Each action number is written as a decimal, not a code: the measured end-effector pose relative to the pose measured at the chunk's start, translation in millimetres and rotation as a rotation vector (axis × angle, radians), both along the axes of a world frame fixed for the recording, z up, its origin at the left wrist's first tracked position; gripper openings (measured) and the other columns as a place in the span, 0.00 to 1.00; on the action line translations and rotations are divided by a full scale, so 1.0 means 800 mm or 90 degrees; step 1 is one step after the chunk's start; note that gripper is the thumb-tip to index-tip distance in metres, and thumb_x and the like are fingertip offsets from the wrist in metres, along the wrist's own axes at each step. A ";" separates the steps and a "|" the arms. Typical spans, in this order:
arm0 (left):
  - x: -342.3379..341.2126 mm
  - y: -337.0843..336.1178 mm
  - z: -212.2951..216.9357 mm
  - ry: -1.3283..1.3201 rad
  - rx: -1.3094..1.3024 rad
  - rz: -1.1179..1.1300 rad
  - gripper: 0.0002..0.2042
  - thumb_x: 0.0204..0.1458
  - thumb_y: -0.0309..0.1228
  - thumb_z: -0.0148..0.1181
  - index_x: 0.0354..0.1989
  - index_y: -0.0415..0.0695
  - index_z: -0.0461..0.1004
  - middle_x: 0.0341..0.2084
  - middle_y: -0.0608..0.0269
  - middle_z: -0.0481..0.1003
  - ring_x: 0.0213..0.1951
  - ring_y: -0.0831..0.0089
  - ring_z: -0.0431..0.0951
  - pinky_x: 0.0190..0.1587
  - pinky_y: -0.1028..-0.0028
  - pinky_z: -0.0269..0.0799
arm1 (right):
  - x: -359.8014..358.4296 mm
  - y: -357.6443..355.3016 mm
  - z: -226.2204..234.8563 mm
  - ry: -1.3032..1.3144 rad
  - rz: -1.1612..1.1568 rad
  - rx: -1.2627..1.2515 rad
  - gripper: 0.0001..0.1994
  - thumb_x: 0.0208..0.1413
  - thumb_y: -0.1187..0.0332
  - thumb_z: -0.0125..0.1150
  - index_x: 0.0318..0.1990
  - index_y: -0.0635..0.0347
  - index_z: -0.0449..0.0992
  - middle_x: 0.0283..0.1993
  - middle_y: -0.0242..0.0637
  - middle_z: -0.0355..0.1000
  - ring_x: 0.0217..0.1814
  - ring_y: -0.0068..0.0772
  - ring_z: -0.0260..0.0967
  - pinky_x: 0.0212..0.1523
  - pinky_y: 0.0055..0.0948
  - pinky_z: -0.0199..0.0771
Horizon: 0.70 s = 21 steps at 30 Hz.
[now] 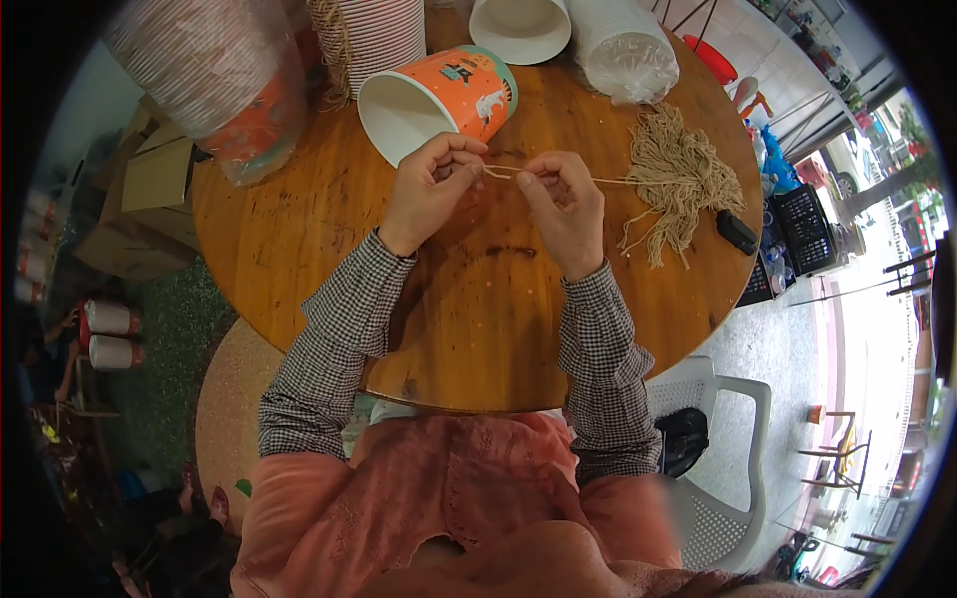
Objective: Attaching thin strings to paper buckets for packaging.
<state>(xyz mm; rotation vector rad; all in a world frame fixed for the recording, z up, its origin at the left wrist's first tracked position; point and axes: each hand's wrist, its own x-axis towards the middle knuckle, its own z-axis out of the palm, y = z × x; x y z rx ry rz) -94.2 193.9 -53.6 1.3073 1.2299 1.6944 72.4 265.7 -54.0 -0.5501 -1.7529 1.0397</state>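
Observation:
Both my hands are raised over the round wooden table, a short way apart, with a thin beige string (506, 170) between them. Thumb and fingers of my left hand (431, 189) pinch one part of it. My right hand (564, 211) pinches the string too, and from there it runs on to a loose bundle of beige strings (688, 179) at the right. Just beyond my left hand a large orange paper bucket (469, 95) lies on its side, its white mouth facing left. A small black object (736, 232) sits by the bundle.
On the round table (478, 329), a plastic-wrapped bucket stack (214, 80) stands far left, beside another stack (384, 40). A white bucket (520, 28) and wrapped white stack (628, 60) lie at the back. A white plastic chair (743, 468) is at right, cardboard boxes (159, 179) at left.

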 end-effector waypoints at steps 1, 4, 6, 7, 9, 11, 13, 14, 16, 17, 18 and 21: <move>0.000 0.000 0.001 -0.015 -0.001 0.001 0.09 0.54 0.18 0.52 0.43 0.34 0.71 0.29 0.68 0.74 0.31 0.85 0.73 0.36 0.84 0.71 | 0.000 -0.002 0.001 -0.024 0.008 -0.009 0.07 0.51 0.77 0.63 0.38 0.64 0.74 0.39 0.35 0.70 0.34 0.20 0.70 0.33 0.19 0.70; -0.002 0.000 -0.001 -0.015 0.007 0.000 0.09 0.54 0.18 0.53 0.43 0.34 0.71 0.29 0.68 0.75 0.31 0.85 0.74 0.36 0.84 0.71 | -0.007 -0.005 0.000 -0.028 0.036 -0.039 0.07 0.50 0.77 0.63 0.38 0.65 0.75 0.38 0.34 0.70 0.33 0.20 0.69 0.33 0.18 0.70; -0.002 0.001 -0.002 -0.012 0.011 -0.003 0.08 0.54 0.19 0.53 0.43 0.34 0.70 0.29 0.68 0.75 0.31 0.85 0.74 0.36 0.84 0.71 | -0.010 -0.002 -0.005 -0.017 0.037 -0.035 0.07 0.50 0.77 0.63 0.38 0.65 0.75 0.38 0.34 0.70 0.33 0.20 0.69 0.33 0.18 0.70; -0.002 0.002 -0.002 -0.008 0.014 -0.006 0.08 0.54 0.19 0.53 0.43 0.34 0.70 0.30 0.67 0.75 0.31 0.85 0.74 0.36 0.85 0.71 | -0.012 -0.001 -0.008 -0.004 0.038 -0.031 0.07 0.50 0.77 0.63 0.37 0.65 0.75 0.37 0.33 0.70 0.32 0.19 0.69 0.33 0.18 0.69; -0.001 0.001 -0.003 -0.005 0.012 -0.006 0.08 0.54 0.19 0.53 0.43 0.34 0.71 0.30 0.67 0.75 0.31 0.84 0.74 0.36 0.84 0.71 | -0.010 0.000 -0.010 -0.013 0.031 -0.032 0.06 0.51 0.77 0.63 0.37 0.65 0.75 0.36 0.32 0.70 0.32 0.19 0.68 0.33 0.18 0.69; 0.004 0.001 -0.003 0.000 0.011 -0.005 0.08 0.55 0.19 0.54 0.42 0.35 0.72 0.30 0.67 0.76 0.32 0.84 0.75 0.36 0.83 0.72 | -0.008 0.000 -0.011 -0.021 0.024 -0.032 0.06 0.51 0.77 0.62 0.36 0.65 0.75 0.35 0.32 0.69 0.31 0.19 0.68 0.33 0.18 0.69; 0.008 -0.001 -0.003 0.202 0.058 0.105 0.08 0.52 0.18 0.55 0.41 0.36 0.73 0.28 0.63 0.76 0.31 0.76 0.77 0.35 0.79 0.74 | -0.009 -0.002 -0.009 0.006 0.017 -0.071 0.04 0.52 0.77 0.61 0.35 0.65 0.75 0.35 0.31 0.69 0.31 0.18 0.66 0.32 0.17 0.67; 0.006 -0.003 -0.002 0.202 0.060 0.106 0.08 0.52 0.18 0.55 0.41 0.36 0.73 0.28 0.63 0.76 0.31 0.76 0.77 0.35 0.79 0.74 | -0.009 -0.004 -0.007 0.006 0.018 -0.069 0.04 0.52 0.77 0.61 0.35 0.65 0.75 0.35 0.31 0.69 0.31 0.18 0.66 0.32 0.17 0.67; 0.004 -0.007 0.003 0.576 0.295 0.244 0.10 0.49 0.18 0.57 0.40 0.38 0.75 0.30 0.59 0.75 0.31 0.65 0.78 0.35 0.73 0.75 | -0.007 -0.013 0.003 -0.012 -0.001 -0.015 0.02 0.53 0.77 0.59 0.35 0.65 0.74 0.34 0.31 0.68 0.30 0.16 0.65 0.31 0.16 0.66; 0.005 -0.008 0.005 0.576 0.297 0.246 0.10 0.49 0.18 0.57 0.40 0.38 0.75 0.30 0.59 0.75 0.31 0.65 0.78 0.35 0.73 0.75 | -0.006 -0.017 0.006 -0.012 -0.001 -0.013 0.02 0.53 0.77 0.59 0.35 0.65 0.74 0.34 0.31 0.68 0.30 0.16 0.65 0.31 0.16 0.66; 0.008 -0.012 0.012 0.593 0.291 0.261 0.10 0.48 0.18 0.57 0.39 0.38 0.74 0.30 0.59 0.75 0.30 0.62 0.77 0.34 0.72 0.75 | -0.005 -0.021 0.009 0.001 -0.002 -0.004 0.02 0.54 0.77 0.59 0.34 0.65 0.74 0.35 0.31 0.68 0.30 0.16 0.64 0.31 0.16 0.66; 0.007 -0.011 0.011 0.559 0.254 0.262 0.09 0.47 0.19 0.58 0.39 0.39 0.74 0.31 0.59 0.73 0.29 0.61 0.77 0.32 0.70 0.74 | -0.003 -0.025 0.014 0.026 -0.008 -0.009 0.02 0.54 0.77 0.59 0.34 0.65 0.74 0.35 0.31 0.68 0.31 0.17 0.64 0.31 0.16 0.66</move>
